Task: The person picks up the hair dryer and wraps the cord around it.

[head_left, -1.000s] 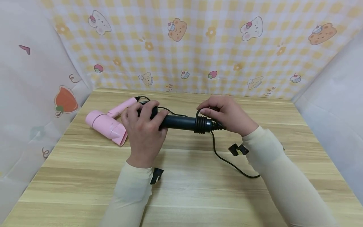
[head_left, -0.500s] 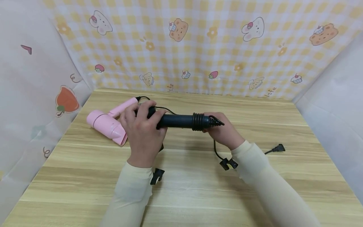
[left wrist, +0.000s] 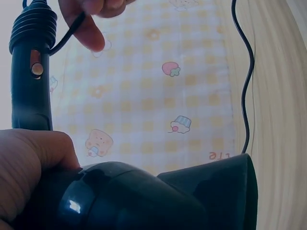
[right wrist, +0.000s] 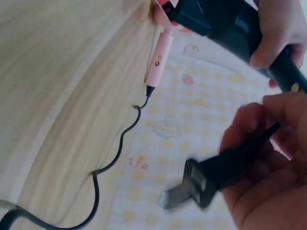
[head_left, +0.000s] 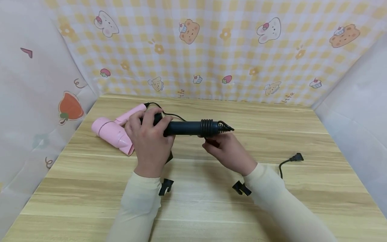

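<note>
Above a pale wood-grain table (head_left: 193, 211), a left hand (head_left: 152, 144) is clamped round a glossy dark hair dryer (left wrist: 120, 191), probably light, rigid, slippery plastic, best gripped by body or handle (head_left: 184, 128). A pink plastic hair dryer (head_left: 109, 130) lies leftward. Black, bendable-looking cord (head_left: 207, 128) wraps the handle; a right hand (head_left: 231, 153) grips a black plug (right wrist: 211, 177).

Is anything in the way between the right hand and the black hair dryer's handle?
Nothing visible blocks it. Only a stretch of cord runs from the handle to the right hand, which holds a plug. The pink hair dryer lies off leftward.
</note>
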`<action>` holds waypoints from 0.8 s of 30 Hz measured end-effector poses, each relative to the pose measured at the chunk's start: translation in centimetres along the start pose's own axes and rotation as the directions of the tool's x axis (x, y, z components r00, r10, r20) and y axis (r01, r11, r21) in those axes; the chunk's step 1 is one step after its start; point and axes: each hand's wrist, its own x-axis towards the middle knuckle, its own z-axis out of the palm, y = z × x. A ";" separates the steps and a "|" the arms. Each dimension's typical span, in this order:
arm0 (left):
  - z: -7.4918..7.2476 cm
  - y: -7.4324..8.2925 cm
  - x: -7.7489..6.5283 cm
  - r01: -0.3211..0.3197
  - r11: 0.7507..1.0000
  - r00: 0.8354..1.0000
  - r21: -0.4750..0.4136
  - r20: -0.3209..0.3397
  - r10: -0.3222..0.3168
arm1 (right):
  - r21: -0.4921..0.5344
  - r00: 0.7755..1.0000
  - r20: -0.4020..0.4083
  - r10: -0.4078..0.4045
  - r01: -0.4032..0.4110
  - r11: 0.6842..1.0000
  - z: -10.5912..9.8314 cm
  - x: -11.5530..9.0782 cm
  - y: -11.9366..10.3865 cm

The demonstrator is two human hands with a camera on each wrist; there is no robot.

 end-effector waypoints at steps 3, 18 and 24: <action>0.1 -0.2 -0.1 0.011 1.000 1.000 -0.004 -0.001 -0.011 | -0.091 1.000 0.017 -0.026 0.028 0.995 0.3 -0.4 -0.4; 0.5 -0.5 -0.4 0.012 1.000 0.999 0.021 0.047 -0.013 | -0.532 0.930 0.013 -0.366 0.317 0.785 0.8 -2.6 -2.9; 0.4 -0.1 -0.5 0.006 1.000 0.999 0.025 0.044 -0.008 | -0.611 0.896 -0.013 -0.444 0.344 0.713 -0.5 -2.9 -5.1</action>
